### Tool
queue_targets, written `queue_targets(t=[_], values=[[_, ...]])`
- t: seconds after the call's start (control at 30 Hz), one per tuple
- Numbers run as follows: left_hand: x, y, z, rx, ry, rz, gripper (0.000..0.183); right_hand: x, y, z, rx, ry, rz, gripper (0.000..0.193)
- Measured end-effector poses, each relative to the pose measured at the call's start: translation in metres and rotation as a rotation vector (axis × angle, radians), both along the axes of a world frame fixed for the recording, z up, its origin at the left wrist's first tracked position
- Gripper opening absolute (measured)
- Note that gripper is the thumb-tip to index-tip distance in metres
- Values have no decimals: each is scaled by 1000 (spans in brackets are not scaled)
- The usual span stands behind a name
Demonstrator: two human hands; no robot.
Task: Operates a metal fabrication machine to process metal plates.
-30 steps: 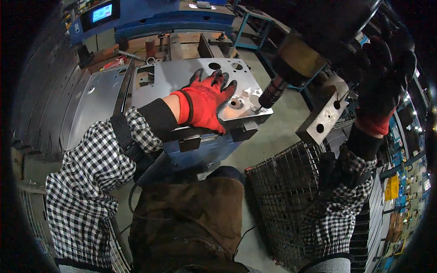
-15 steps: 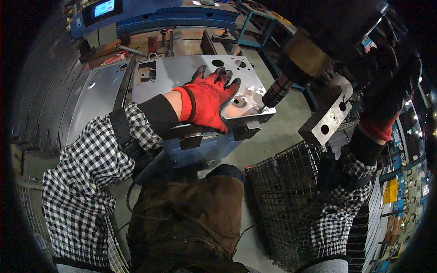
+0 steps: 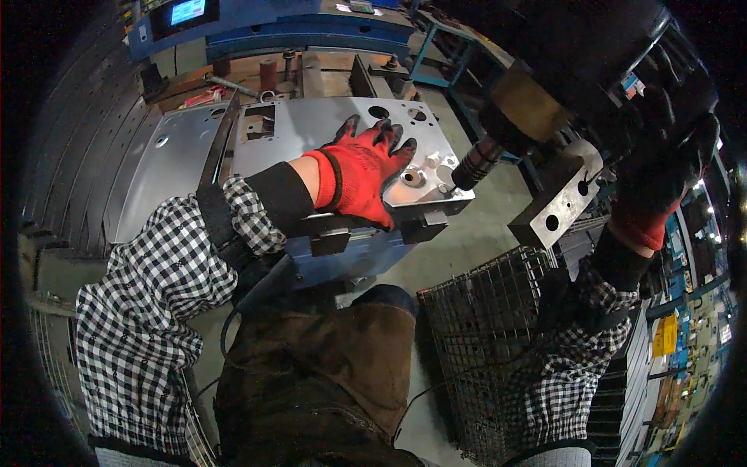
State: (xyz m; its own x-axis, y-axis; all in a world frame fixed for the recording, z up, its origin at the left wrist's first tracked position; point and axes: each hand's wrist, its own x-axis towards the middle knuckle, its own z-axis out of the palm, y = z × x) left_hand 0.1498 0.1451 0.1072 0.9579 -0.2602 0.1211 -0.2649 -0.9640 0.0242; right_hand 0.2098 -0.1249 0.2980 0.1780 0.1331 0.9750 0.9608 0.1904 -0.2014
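My left hand (image 3: 362, 173), in a red glove with black fingertips, lies spread on a shiny sheet-metal panel (image 3: 292, 128) with round holes and a square cutout. To its right, the dark spindle (image 3: 476, 162) of a drilling-type machine slants down to the panel's near right corner. Its tip is at a small hole there; I cannot tell whether it is inside. My right hand (image 3: 654, 187), gloved alike, is raised beside the machine head at the right. Its dark fingers merge into shadow, so what they touch is hidden. A steel block with holes (image 3: 556, 204) juts out left of it.
Dark metal supports (image 3: 424, 226) edge the panel's near side. A wire-mesh basket (image 3: 486, 311) stands below the machine. Behind the panel are a wrench-like tool (image 3: 229, 84) and upright posts. A blue machine with a lit screen (image 3: 187, 11) stands at the back left.
The view has shifted slightly. My right hand sits a little lower beside the machine head. My left hand keeps its place on the panel.
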Motion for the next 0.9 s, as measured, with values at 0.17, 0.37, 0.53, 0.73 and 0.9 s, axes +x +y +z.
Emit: queue_targets(t=[0.17,0.37,0.53,0.73,0.9], values=[[5,7,-15,-27,-90,-34,128,14,-16,-5,-25,19,70,60],[7,4,-15,-19,-115,-52,127,1,-8,-1,10,26,-49,59],[2,7,-13,-12,-111,-38,125,10,-11,-2,4,-8,-57,60],[10,3,-15,-5,-107,-59,125,-11,2,-3,66,128,6,62],[3,6,-16,6,-117,-34,126,-2,1,-11,43,105,135,61]])
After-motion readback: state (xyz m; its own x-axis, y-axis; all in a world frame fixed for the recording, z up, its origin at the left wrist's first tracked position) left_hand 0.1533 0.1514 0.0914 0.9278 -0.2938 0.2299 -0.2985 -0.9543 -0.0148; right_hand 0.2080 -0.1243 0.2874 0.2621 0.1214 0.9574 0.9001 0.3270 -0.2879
